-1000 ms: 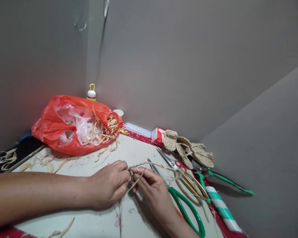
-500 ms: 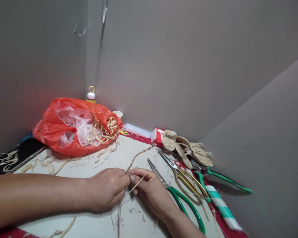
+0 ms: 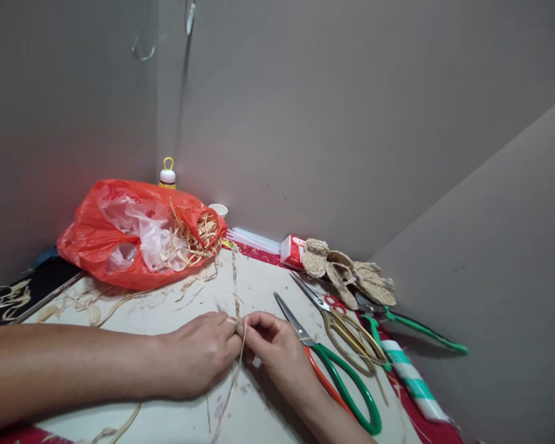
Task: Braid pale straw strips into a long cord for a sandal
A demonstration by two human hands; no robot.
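A thin braided straw cord (image 3: 234,277) rises away from my fingertips, its far end near the plastic bag. My left hand (image 3: 203,351) is closed on the cord from the left side, back of the hand up. My right hand (image 3: 275,342) pinches a straw strand against the same spot, thumb and index finger together. Loose strands (image 3: 231,391) trail from between the hands towards me. The exact grip points are partly hidden by the fingers. Scissors with green and orange handles (image 3: 312,342) lie just right of my right hand.
An orange-red plastic bag (image 3: 87,228) of straw strips stands at the back left. Gold-handled scissors (image 3: 337,327), green-handled pliers (image 3: 420,332), woven straw pieces (image 3: 337,283), a red-and-white box (image 3: 292,251) and a green-striped roll (image 3: 414,382) line the right side. Straw scraps (image 3: 95,311) lie on the left.
The braided cord has swung from leaning right to nearly upright in view. The strand at my right fingers has turned from slanting to almost vertical. Both hands stay close together.
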